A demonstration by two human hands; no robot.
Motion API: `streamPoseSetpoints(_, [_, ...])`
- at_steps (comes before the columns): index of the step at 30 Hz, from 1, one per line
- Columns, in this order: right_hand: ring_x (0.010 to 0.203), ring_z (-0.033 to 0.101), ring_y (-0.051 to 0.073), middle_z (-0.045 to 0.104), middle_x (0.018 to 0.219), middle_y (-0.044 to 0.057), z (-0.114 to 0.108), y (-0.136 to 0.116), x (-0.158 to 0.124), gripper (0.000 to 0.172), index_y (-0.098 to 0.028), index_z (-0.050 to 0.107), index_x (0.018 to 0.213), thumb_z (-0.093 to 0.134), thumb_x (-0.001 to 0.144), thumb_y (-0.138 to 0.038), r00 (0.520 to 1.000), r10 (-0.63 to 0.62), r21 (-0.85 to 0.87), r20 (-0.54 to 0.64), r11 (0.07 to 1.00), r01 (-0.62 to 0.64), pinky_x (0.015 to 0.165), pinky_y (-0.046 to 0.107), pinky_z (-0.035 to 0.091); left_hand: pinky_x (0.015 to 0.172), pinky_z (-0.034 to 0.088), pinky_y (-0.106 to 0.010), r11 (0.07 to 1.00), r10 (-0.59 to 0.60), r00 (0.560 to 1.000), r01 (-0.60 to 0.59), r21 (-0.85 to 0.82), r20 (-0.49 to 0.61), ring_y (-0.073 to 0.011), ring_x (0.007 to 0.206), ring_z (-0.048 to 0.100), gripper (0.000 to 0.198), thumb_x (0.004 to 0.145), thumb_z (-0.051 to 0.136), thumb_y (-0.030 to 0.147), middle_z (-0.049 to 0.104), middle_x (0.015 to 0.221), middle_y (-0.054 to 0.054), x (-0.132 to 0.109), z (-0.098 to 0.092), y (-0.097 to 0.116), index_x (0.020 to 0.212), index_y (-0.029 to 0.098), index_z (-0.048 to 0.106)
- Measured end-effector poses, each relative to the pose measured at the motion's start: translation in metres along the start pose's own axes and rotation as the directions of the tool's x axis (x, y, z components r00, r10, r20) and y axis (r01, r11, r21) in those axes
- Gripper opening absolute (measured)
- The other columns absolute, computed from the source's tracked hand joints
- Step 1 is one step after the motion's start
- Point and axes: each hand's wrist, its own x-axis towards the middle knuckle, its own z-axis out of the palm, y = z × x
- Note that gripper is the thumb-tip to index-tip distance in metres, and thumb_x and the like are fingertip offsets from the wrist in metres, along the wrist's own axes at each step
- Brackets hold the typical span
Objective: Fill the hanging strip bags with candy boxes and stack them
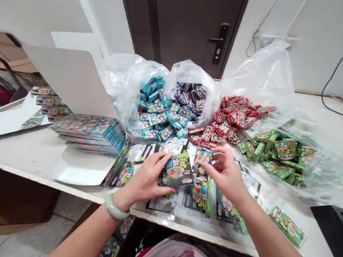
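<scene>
My left hand grips a dark green printed card at the middle of the table. A little to its right, my right hand pinches a small colourful packet by its top end, and the packet's lower part seems to meet the card. Under both hands lies a spread of loose printed cards and clear sleeves. Close behind the hands, a heap of teal packets and a heap of red packets sit in open plastic bags.
Purple packets and green packets fill more plastic bags at the back. A stack of flat packs stands left beside a white cardboard box. A black dispenser sits at the right, and the table's front edge runs below my hands.
</scene>
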Motion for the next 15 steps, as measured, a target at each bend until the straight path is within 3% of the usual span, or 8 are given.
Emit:
streamPoseSetpoints(4, [0.058,0.052,0.011,0.057,0.079,-0.003,0.0,0.0,0.006,0.038,-0.024,0.046,0.113,0.063,0.083,-0.039,0.966,0.095,-0.035,0.241,0.995,-0.089,0.053,0.025,0.041,0.105,0.041,-0.053,1.0,0.01,1.0,-0.01,-0.009,-0.006,-0.0361,0.126,0.044,0.099,0.071,0.077,0.045,0.044,0.137,-0.019,-0.001,0.0,0.0,0.15,0.019,0.023])
streamPoseSetpoints(8, [0.059,0.053,0.012,0.058,0.077,-0.003,-0.001,0.001,0.011,0.038,-0.024,0.047,0.111,0.065,0.08,-0.036,0.937,0.152,0.022,0.313,0.986,-0.168,0.054,0.025,0.041,0.104,0.042,-0.052,1.0,0.005,1.0,-0.005,-0.018,0.004,-0.0354,0.125,0.045,0.1,0.07,0.077,0.045,0.044,0.136,-0.018,-0.005,0.001,-0.005,0.15,0.02,0.023])
streamPoseSetpoints(12, [0.056,0.048,0.011,0.052,0.073,-0.004,-0.001,-0.001,0.013,0.038,-0.026,0.051,0.12,0.061,0.084,-0.034,0.94,0.101,-0.077,0.325,0.994,-0.08,0.052,0.025,0.037,0.106,0.04,-0.052,1.0,-0.001,1.0,0.001,-0.012,0.007,-0.035,0.126,0.044,0.099,0.071,0.076,0.047,0.043,0.138,-0.018,-0.009,-0.002,-0.014,0.15,0.019,0.023])
streamPoseSetpoints(15, [0.058,0.05,0.013,0.054,0.071,-0.004,-0.002,0.0,0.014,0.031,-0.027,0.058,0.117,0.06,0.087,-0.033,0.867,0.086,-0.128,0.492,0.991,-0.025,0.053,0.025,0.038,0.106,0.04,-0.051,0.996,0.09,0.993,-0.088,-0.029,0.073,-0.0344,0.126,0.044,0.098,0.072,0.075,0.05,0.044,0.138,-0.017,-0.01,-0.005,-0.017,0.15,0.02,0.024])
